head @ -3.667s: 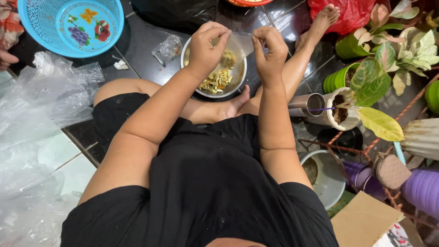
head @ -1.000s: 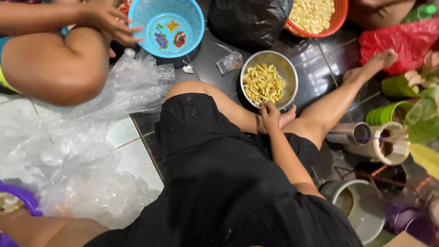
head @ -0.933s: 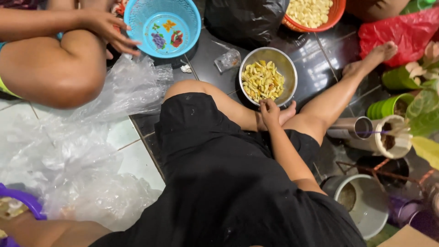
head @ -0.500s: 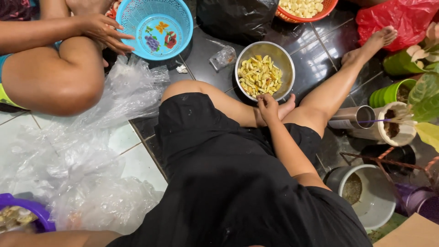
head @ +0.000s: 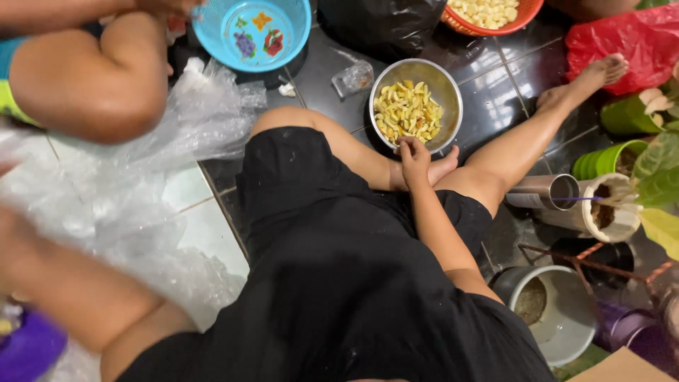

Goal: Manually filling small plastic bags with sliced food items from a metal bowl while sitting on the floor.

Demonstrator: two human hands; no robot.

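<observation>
The person sat on the dark tiled floor (head: 495,85) with legs spread, dressed in black. The right hand (head: 414,154) rested at the near rim of a metal bowl (head: 447,92), fingers curled loosely downward and touching the rim; whether anything was pinched between the fingers could not be told. The hand lay just above the person's own foot (head: 445,164), which was tucked in below the bowl. The left hand could not be made out; only a blurred forearm (head: 64,283) crossed the lower left corner of the view.

The metal bowl stood on the floor between the person's knees, toward the far middle of the floor area. It held pale yellow cut pieces (head: 407,113), heaped mostly in its left half.

Beyond the bowl, a small clear plastic cup (head: 352,76) lay on its side on the floor. A blue plastic basket (head: 251,32) stood at the far left, and an orange basket (head: 488,21) with similar pale pieces stood at the far edge, to the right of a black plastic bag (head: 382,25). A red plastic bag (head: 629,39) lay in the far right corner, near the toes of the outstretched right leg.

Clear plastic sheeting (head: 141,184) covered the left side of the floor. A second person's bent knee (head: 85,85) rested above it. Along the right edge stood green pots (head: 608,159), a metal cup (head: 544,191) on its side and a white bucket (head: 566,318).
</observation>
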